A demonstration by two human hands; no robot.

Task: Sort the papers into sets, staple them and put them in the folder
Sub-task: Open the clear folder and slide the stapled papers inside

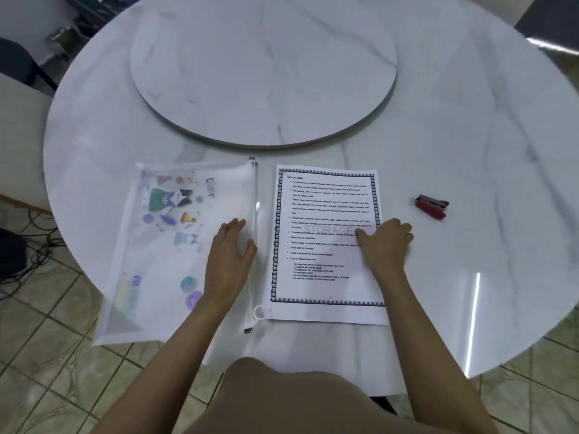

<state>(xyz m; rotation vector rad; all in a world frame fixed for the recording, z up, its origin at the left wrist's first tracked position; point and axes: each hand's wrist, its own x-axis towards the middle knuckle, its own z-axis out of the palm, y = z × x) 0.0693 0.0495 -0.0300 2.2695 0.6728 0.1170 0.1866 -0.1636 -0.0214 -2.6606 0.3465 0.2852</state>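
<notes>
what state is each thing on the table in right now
folder: flat, near corner past the table edge, zip state unclear
papers: flat, face up, outside the folder
stapler: closed, untouched, right of the papers
left hand: flat on the folder, fingers straight
right hand: on the papers' right edge, fingers bent, grip unclear
</notes>
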